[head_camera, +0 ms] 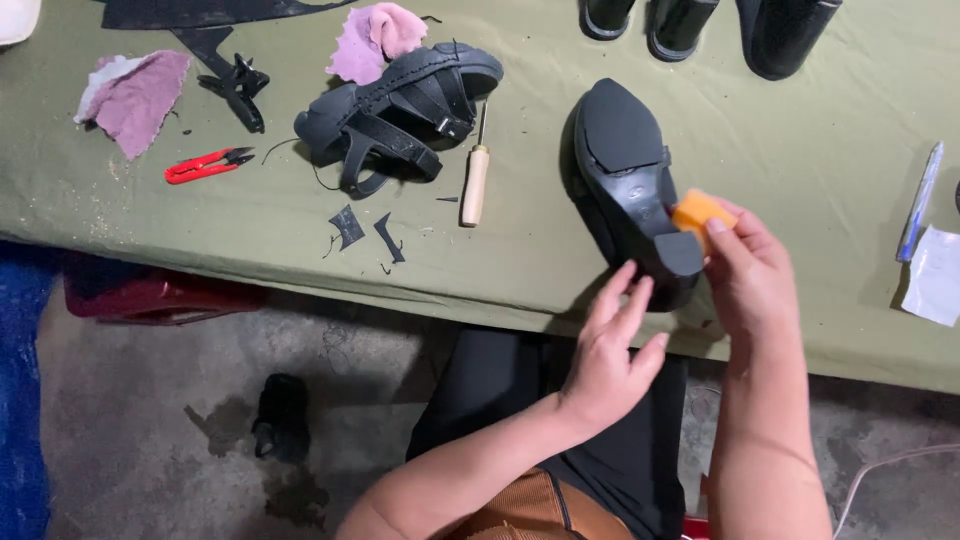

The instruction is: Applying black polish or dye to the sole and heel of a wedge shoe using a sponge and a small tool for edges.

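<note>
The right hand (752, 272) is pinching a small orange block (700, 212) against the upturned black heeled shoe (628, 185) while the open, empty left hand (610, 352) is hovering just near of it.

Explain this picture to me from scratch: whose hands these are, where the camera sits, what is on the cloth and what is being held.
There is no machine here. A person wears one camera on the head, looking down, so the two bare hands are that person's own. The right hand pinches a small orange block against the heel of a black heeled shoe, which lies sole up on the green cloth-covered table. The left hand is open, its fingertips at the shoe's heel. Also on the cloth: a black strappy sandal, a wooden-handled awl, red snips, pink cloth scraps, small black offcuts and a blue pen.
</note>
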